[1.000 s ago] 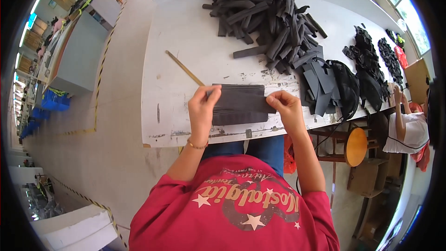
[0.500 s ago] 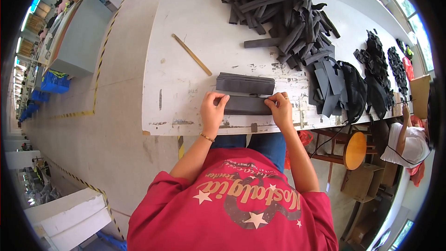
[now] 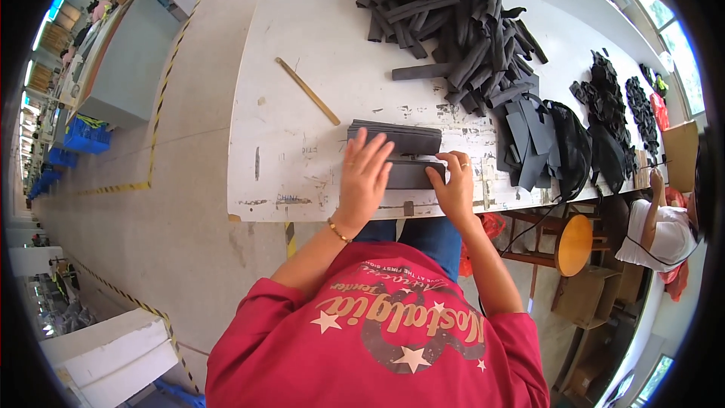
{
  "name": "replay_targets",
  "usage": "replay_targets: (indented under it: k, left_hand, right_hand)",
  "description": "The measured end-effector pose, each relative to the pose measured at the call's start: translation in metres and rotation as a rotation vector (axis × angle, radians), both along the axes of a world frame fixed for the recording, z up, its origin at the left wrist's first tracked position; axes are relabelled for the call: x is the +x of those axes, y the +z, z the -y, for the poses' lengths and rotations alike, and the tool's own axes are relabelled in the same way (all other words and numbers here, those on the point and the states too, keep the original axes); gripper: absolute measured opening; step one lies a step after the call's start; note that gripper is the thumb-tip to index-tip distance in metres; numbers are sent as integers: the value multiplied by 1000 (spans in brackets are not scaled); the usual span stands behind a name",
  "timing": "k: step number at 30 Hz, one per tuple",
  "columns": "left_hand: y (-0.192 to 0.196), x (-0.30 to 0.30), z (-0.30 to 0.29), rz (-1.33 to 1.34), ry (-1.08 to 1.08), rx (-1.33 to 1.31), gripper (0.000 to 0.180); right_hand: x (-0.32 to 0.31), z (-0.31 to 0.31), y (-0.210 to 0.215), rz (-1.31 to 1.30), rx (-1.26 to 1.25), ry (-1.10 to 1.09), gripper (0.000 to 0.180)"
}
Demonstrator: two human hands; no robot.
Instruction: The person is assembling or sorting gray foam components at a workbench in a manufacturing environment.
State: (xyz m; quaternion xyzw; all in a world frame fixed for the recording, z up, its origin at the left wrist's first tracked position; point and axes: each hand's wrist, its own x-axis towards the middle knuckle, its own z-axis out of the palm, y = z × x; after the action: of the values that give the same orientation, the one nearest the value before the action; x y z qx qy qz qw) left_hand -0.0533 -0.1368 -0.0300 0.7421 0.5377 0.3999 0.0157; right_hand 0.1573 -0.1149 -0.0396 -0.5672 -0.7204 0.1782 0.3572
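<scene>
Two dark grey bundles of flat fabric strips lie one behind the other near the front edge of the white table (image 3: 302,174). My left hand (image 3: 364,181) is over their left ends with fingers stretched and apart, holding nothing. Its palm covers the left part of the near strip (image 3: 414,175). At that strip's right end, my right hand (image 3: 455,187) pinches the corner between thumb and fingers. Just beyond both hands rests the layered far stack of strips (image 3: 404,138), its left end partly behind my left fingers.
A thin wooden stick (image 3: 307,91) lies at the left. Behind is a large heap of dark folded strips (image 3: 461,23); flat dark pieces (image 3: 529,140) and a black bag-like item (image 3: 570,151) lie right. A round stool (image 3: 574,245) and a seated person (image 3: 661,234) are beyond.
My left hand has let go of the near strip's left end, opened its fingers and moved right and forward over the strips. The right hand keeps its pinch at the right end.
</scene>
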Motion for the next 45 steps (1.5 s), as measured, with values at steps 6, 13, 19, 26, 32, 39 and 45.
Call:
replay_targets:
  k: [6, 13, 19, 26, 32, 39, 45]
  left_hand:
    - [-17, 11, -28, -284, -11, -165, 49]
    - [-32, 11, -61, -306, -19, -223, 52]
    - [-31, 9, -55, -281, -37, -267, 53]
    - [-32, 12, -51, -287, -42, -273, 57]
    - [-11, 13, -40, -289, -48, -304, 58]
    - [7, 13, -37, -314, -56, -287, 51]
    - [29, 6, -76, -300, -10, -155, 38]
  right_hand:
    - [-17, -7, 8, 546, 121, 209, 69]
    - [-10, -52, -13, 409, 14, 389, 65]
    - [-16, -42, -37, 270, 20, 369, 63]
    - [-11, -45, -23, 317, 18, 374, 63]
    - [6, -36, 17, 225, -12, 317, 59]
    - [110, -51, 11, 138, 102, -147, 35]
    - [165, -75, 10, 400, 138, -325, 31]
